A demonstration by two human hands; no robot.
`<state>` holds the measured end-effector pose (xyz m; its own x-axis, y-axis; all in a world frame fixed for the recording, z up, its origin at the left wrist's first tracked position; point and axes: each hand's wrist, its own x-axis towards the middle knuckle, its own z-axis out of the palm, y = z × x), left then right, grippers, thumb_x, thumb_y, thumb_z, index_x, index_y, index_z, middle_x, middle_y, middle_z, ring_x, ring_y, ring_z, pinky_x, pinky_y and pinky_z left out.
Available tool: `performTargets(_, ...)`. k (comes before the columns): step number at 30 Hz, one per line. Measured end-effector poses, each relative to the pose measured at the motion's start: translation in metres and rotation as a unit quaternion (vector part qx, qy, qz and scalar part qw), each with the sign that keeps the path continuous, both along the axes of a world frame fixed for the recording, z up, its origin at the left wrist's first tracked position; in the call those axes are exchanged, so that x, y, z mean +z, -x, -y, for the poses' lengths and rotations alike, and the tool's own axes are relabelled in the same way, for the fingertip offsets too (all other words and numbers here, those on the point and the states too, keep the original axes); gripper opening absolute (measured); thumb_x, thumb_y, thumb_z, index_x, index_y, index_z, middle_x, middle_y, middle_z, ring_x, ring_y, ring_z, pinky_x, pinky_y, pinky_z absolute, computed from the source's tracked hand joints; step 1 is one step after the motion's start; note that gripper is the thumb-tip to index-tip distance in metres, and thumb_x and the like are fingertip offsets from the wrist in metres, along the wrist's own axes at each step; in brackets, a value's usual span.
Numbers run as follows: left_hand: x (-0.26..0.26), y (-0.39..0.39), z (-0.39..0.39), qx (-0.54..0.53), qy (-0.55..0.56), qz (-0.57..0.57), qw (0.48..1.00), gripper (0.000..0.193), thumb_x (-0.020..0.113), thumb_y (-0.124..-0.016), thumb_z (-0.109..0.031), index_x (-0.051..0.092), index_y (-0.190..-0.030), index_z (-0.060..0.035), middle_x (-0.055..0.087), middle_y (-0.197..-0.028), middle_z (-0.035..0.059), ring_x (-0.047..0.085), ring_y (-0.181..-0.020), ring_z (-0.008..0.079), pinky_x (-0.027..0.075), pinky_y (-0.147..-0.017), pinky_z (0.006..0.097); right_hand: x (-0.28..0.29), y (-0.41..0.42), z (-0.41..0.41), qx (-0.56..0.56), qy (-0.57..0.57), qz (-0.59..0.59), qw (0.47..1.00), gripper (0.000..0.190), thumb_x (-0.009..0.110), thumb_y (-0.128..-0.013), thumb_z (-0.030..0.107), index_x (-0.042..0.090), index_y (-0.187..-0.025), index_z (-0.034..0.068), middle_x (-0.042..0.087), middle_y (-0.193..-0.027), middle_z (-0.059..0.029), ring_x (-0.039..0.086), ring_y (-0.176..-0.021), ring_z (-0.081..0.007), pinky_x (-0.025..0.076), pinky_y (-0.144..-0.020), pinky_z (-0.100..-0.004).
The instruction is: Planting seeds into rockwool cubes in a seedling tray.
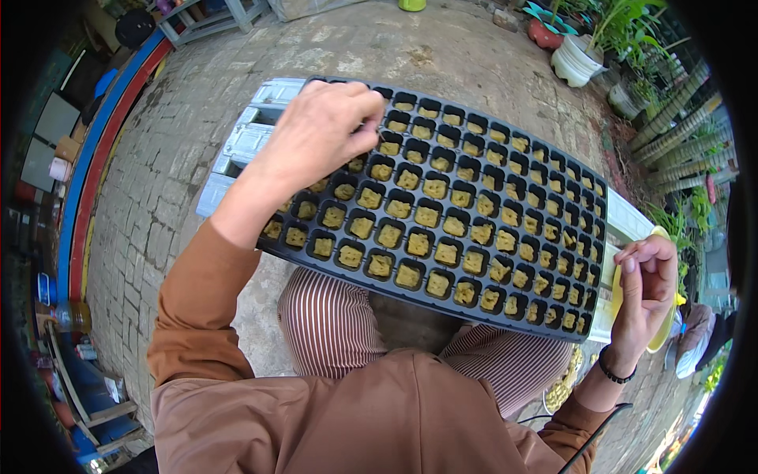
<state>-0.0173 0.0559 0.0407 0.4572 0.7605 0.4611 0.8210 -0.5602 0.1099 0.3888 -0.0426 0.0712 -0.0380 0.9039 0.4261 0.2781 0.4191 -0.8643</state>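
A black plastic seedling tray (468, 201) lies tilted across a pale slatted bench (228, 160) in front of me. Most visible cells hold a yellowish-brown porous plug (426, 216). Over the tray's left end is my left hand (331, 127), its fingers bent down and thumb near the index finger; whether it pinches something small cannot be made out. Past the right end, my right hand (645, 284) is raised with curled fingers and the thumb near the fingertips. Behind it shows a yellow-rimmed plate or shallow dish (663, 332), partly hidden by the hand.
Potted plants (577, 59) and pale stems line the upper right. At lower right on the ground is a container with more yellowish pieces (558, 394). A blue and red ledge (98, 178) curves along the left. A dark cable (592, 435) crosses my right sleeve.
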Motion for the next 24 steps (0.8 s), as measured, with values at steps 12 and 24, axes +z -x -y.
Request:
performTargets(12,0.009,-0.121,0.106,-0.101,0.031,0.205,0.973,0.014,0.074,-0.075,-0.004,0.069,-0.087,-0.0086,0.071,-0.089,0.0050,0.067,-0.089,0.0261,0.047,-0.087,0.0392,-0.031,-0.103,0.064,-0.224,0.003,0.023,0.974,0.019,0.064,-0.100,-0.001,0.062,-0.119,0.001,0.069,-0.102,-0.0031,0.066,-0.099,-0.0100,0.049,-0.092,-0.0242)
performTargets(24,-0.025,-0.229,0.147,-0.179,0.089,0.224,0.954,0.018,0.078,-0.074,-0.006,0.070,-0.088,-0.0127,0.068,-0.088,-0.0012,0.064,-0.081,0.0181,0.045,-0.085,0.0363,-0.091,-0.083,0.088,-0.311,-0.007,0.375,0.873,0.016,0.073,-0.087,0.002,0.072,-0.103,0.008,0.071,-0.089,-0.0069,0.063,-0.076,-0.0231,0.052,-0.069,-0.0350)
